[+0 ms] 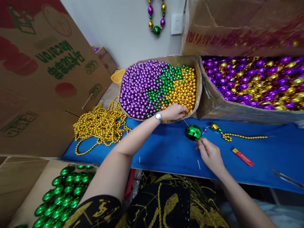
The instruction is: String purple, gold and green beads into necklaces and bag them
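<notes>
On the blue counter, my right hand pinched the string by the big green ball, which looked light and slippery, while my left hand grabbed gold beads.

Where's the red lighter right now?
In the head view, the red lighter lies on the blue mat, right of the right hand and below the gold bead strand.

We are reaching our left hand into the bead box at twelve o'clock, our right hand pinching beside the green ball.
</notes>
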Available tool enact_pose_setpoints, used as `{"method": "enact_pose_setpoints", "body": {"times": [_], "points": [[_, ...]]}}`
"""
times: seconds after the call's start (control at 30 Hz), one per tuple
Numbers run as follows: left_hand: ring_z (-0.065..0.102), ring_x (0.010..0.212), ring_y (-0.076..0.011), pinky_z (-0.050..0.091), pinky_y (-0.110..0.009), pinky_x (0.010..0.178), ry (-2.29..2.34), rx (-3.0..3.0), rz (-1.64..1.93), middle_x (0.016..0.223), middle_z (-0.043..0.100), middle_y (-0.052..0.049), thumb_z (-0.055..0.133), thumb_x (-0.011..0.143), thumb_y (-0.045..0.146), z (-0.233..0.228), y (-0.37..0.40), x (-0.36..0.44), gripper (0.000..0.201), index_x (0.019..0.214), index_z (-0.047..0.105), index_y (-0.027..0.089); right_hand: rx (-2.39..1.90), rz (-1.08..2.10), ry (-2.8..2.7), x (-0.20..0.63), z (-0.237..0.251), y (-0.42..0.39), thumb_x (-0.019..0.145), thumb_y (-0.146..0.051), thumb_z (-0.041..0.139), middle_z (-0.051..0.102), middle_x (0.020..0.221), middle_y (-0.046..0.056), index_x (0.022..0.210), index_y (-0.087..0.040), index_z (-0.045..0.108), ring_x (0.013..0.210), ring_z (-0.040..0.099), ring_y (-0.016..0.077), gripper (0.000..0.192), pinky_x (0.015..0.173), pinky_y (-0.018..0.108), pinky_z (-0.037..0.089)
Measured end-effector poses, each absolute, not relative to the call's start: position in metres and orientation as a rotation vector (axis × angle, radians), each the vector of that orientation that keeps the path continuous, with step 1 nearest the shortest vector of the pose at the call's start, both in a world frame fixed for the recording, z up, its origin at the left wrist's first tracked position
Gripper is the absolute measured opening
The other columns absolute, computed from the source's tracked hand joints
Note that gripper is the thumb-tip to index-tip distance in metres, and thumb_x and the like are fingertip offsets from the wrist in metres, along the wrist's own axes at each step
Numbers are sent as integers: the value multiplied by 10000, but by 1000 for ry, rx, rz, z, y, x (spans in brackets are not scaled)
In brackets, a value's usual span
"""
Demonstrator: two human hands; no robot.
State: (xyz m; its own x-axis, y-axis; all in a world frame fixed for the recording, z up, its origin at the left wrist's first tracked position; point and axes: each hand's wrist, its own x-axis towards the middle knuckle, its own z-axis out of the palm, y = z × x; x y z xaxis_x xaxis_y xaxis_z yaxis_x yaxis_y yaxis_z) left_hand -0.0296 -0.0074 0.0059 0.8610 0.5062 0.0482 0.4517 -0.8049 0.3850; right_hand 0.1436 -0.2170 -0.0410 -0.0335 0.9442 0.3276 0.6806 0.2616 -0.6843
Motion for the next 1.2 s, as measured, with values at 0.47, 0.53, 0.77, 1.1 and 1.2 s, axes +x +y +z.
{"method": "enact_pose_setpoints", "body": {"times": [0.47, 0.53, 0.77, 1.1, 1.2], "points": [[601, 830, -235, 431, -327, 653, 1185, 2912, 39, 895, 657, -144, 456, 871, 227, 48, -6, -77, 259, 887, 694, 124, -1476, 423, -1755, 160, -47, -216, 974, -259, 440, 635, 655, -19, 819, -220, 543, 598, 633, 119, 190, 595, 211, 449], [618, 910, -222, 469, -327, 755, 1050, 2834, 188, 1006, 665, -134, 460, 909, 265, 28, -2, -45, 292, 1064, 666, 128, -1481, 423, -1758, 159, -46, -214, 976, -262, 438, 633, 655, -18, 807, -220, 538, 597, 631, 119, 201, 595, 211, 449], [641, 962, -241, 482, -363, 839, 1061, 2593, 352, 1012, 673, -154, 490, 901, 174, -10, 18, 22, 235, 1064, 650, 117, -1497, 378, -1788, 157, -46, -212, 977, -240, 439, 628, 649, -25, 837, -215, 541, 596, 633, 114, 176, 588, 202, 446], [671, 764, -120, 536, -269, 736, 686, 888, 843, 859, 688, -48, 648, 848, 280, 24, -56, -52, 188, 990, 626, 158, -1449, 190, -1822, 150, -37, -210, 966, -209, 461, 701, 800, 20, 920, -197, 600, 693, 677, 130, 146, 673, 212, 495], [673, 741, -118, 537, -258, 708, 693, 775, 854, 852, 698, -53, 682, 832, 290, 20, -70, -54, 206, 976, 635, 150, -1425, 175, -1847, 147, -38, -208, 965, -204, 457, 721, 839, 26, 926, -201, 603, 713, 684, 133, 151, 690, 221, 506]]}}
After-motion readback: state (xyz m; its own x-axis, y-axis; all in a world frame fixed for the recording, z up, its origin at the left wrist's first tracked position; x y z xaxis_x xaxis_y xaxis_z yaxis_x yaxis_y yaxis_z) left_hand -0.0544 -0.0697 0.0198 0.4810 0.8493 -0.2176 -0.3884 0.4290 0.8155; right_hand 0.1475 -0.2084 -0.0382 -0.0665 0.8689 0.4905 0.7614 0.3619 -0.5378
